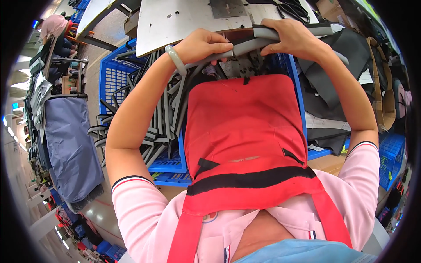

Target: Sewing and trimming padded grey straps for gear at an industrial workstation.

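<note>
Ref. landmark: red apron (245, 107), worn by the person, ctr. of view; all places given rel. to it.

1. Grey-and-black strips (252, 45), long, rounded, approx. crosswise, just beyond apron's far edge, in both hands. No. of pcs. & whether joined: can't tell.
2. L. hand (197, 46), beyond apron's far L. corner. Grip narrow: thumb & fingers pinched on a strip. Pale green bangle (176, 60) at wrist.
3. R. hand (294, 40), beyond apron's far R. corner. Grip curled around strips, thumb on near side, fingers over top; strip ends stick out to R.
4. White table (160, 37), beyond apron; carries metal plate (228, 8) & black-handled scissors (291, 11), latter near R. hand.
5. Blue crate (115, 81), mesh-walled, L. of apron, partly hidden by it; w/ loose strips (167, 114), many, jumbled, some over rim.
6. Dark sheets (335, 83), stacked loosely, R. of apron.
7. Cardboard box (382, 87), open, farther R. of apron, past sheets.
8. Blue-grey cover (72, 144), draped, well L. of apron.
</note>
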`<state>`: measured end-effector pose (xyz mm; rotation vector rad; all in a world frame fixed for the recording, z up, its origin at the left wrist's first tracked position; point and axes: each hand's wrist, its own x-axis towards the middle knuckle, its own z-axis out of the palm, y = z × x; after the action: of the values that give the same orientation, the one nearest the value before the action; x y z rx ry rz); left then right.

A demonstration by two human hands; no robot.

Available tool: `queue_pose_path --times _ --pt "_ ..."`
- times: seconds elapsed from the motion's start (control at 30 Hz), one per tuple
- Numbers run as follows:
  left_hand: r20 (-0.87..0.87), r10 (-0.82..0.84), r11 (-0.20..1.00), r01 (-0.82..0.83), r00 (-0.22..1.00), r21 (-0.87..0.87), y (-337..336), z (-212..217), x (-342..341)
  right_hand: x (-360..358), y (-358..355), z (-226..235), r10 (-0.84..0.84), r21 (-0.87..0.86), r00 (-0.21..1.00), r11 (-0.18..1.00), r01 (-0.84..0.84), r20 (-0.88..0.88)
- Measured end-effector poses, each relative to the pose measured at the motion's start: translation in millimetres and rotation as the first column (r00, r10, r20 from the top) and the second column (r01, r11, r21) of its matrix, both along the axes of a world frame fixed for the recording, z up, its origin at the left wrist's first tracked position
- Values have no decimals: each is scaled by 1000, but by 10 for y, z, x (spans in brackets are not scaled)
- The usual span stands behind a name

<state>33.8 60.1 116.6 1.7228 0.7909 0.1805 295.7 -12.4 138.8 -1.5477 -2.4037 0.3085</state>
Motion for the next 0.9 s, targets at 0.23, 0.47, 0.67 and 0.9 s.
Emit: queue_pose_path --times 0.23,0.47,0.67,0.9 --pt "146 125 853 -182 981 490 133 261 55 98 251 144 -118 220 992 969 108 34" --pt "202 214 725 -294 956 623 591 381 321 246 645 309 -267 247 962 938 245 60" --pt "227 254 790 -337 940 513 871 299 429 239 805 318 -289 186 955 944 273 65" --pt "164 279 807 -323 946 495 1001 272 449 303 879 440 -197 80 976 979 190 91"
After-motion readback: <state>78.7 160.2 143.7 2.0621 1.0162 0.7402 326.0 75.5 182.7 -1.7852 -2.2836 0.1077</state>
